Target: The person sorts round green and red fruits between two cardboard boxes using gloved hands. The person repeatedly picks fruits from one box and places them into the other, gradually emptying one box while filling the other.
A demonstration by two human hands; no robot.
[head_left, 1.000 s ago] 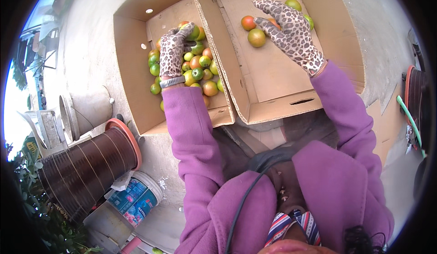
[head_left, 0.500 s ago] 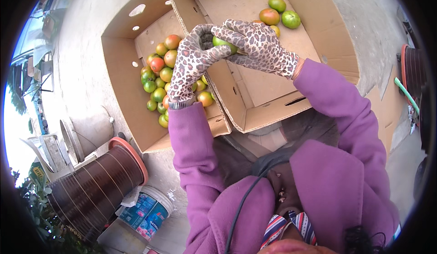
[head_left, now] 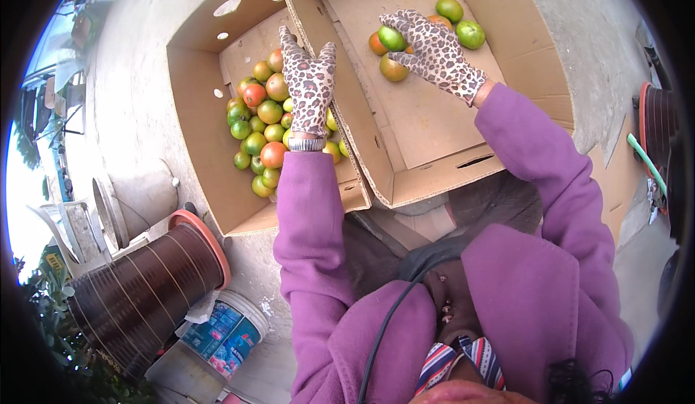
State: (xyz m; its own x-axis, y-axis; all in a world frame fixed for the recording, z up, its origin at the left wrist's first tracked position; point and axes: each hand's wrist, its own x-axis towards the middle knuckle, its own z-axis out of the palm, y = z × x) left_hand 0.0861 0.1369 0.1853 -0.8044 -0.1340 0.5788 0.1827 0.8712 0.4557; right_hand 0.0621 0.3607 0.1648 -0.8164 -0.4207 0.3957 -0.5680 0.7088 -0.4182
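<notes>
My right hand [head_left: 438, 58], in a leopard-print glove, grips a green tomato [head_left: 392, 38] low over the right cardboard box [head_left: 434, 125]. Around that hand lie several tomatoes, among them a green tomato [head_left: 470, 34] and an orange one [head_left: 394, 69]. My left hand [head_left: 308, 78], gloved alike, hangs over the left cardboard box [head_left: 194, 107] beside the shared wall. Its fingers are apart and nothing shows in them. Beneath it a pile of green and reddish tomatoes [head_left: 269, 111] fills part of that box; the hand and forearm hide some of them.
On the left are a grey bucket [head_left: 148, 198], a large brown ribbed pot [head_left: 145, 295] with an orange rim, and a blue-and-white printed pail [head_left: 224, 335]. Another brown pot [head_left: 657, 121] and a pale green tube [head_left: 644, 161] stand at the far right.
My hands have parted. The right hand has carried the green tomato right and away from me, among the tomatoes in the right box; the left has let go and its fingers have opened.
</notes>
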